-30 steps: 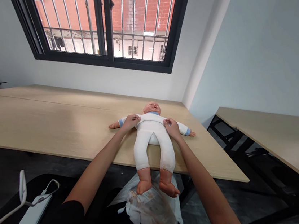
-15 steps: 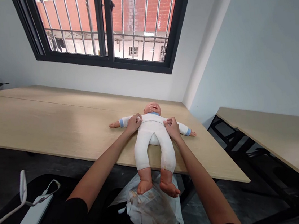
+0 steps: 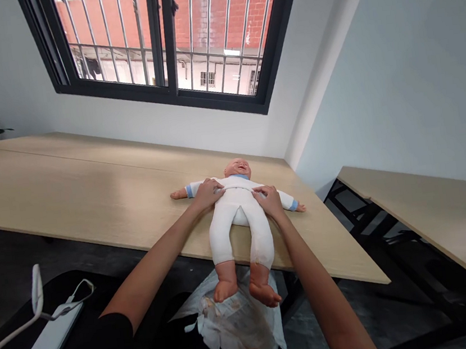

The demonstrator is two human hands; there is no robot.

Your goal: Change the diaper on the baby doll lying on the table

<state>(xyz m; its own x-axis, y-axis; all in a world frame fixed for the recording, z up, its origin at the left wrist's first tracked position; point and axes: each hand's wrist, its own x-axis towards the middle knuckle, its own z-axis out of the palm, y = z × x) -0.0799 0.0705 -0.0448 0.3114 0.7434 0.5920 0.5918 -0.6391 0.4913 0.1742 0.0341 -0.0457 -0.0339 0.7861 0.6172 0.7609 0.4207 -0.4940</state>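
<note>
A baby doll (image 3: 244,213) lies on its back across the table, its head toward the window and its bare feet past the near edge. It wears a white top (image 3: 236,182) with blue collar and cuffs, and white trousers (image 3: 236,199). At the doll's waist, on the left of the view, my left hand (image 3: 209,193) rests with fingers stretched over the cloth. My right hand (image 3: 269,199) touches the opposite side of the waist, fingers extended and lightly bent. Both hands look open, though their thumbs are partly hidden.
The doll lies on a long wooden table (image 3: 89,181); a second table (image 3: 426,196) stands to the right. A torn, stained white cloth (image 3: 238,326) covers my lap. At lower left lie a white power bank (image 3: 45,344) and its cable (image 3: 36,295). A barred window (image 3: 172,94) is ahead.
My fingers have loosened from a pinched shape and now stretch over the cloth at the doll's waist. Both hands have shifted slightly inward; the doll stays in place.
</note>
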